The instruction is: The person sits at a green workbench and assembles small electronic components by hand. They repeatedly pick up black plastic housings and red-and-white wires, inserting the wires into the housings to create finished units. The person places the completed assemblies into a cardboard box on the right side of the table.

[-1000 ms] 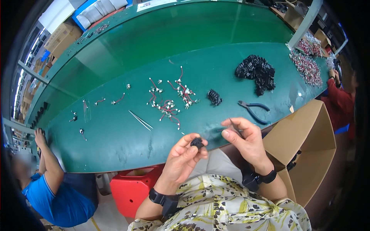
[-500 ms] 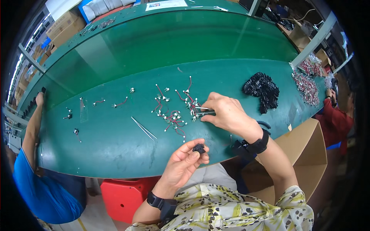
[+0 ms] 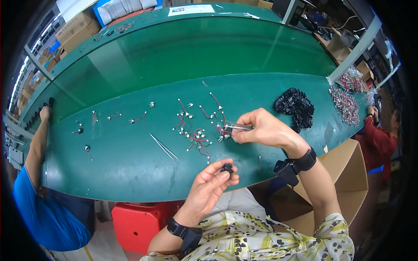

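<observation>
My left hand pinches a small black plastic part between thumb and fingers, above the table's near edge. In my right hand is a pair of metal tweezers, its tips down among small white connectors with red and dark wires. The tips sit at the right side of this loose cluster; whether they grip a piece is too small to tell. A second pair of tweezers lies on the green table left of my hands. Beyond my right hand is a pile of black parts.
A large heap of wired connectors sits at the far right. Below it stands an open cardboard box. A red stool is under the near edge. At left a co-worker's arm reaches in; another person's red sleeve shows at right.
The tweezers' prongs have drawn closer together at the connectors, and my right hand has turned slightly. My left hand still holds the black part. The whole view has shifted a little.
</observation>
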Available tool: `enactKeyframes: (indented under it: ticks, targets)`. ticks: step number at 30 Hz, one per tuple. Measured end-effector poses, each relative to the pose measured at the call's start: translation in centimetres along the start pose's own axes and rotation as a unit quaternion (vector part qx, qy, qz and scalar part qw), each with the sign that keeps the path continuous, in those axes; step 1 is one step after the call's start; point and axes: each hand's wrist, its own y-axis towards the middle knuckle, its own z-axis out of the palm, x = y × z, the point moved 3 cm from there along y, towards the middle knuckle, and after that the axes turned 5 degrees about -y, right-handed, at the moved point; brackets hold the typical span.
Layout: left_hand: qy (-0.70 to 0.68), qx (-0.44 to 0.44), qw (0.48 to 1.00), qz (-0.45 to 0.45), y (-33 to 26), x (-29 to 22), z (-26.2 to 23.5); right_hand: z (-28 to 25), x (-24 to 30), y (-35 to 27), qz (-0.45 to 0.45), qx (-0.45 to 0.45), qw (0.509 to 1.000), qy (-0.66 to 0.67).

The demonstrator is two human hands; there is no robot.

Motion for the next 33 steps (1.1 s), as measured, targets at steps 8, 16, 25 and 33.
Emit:
enactKeyframes:
  ticks: [8,16,25,33]
  targets:
    - [0.002,-0.046,0.995,0.087,-0.2,0.0,1.1,3.4,0.1,-3.5,0.065,-0.015,0.928,0.367]
    - [0.117,-0.064,0.972,0.193,-0.8,0.0,2.5,9.0,-2.1,-8.0,0.036,-0.123,0.865,0.485]
    - [0.211,-0.065,0.964,0.147,-1.7,0.3,3.6,6.8,-2.1,-10.9,-0.047,-0.125,0.945,0.298]
    - [0.278,-0.073,0.949,0.130,-1.8,0.8,4.1,7.5,-2.5,-12.5,-0.250,-0.331,0.907,-0.070]
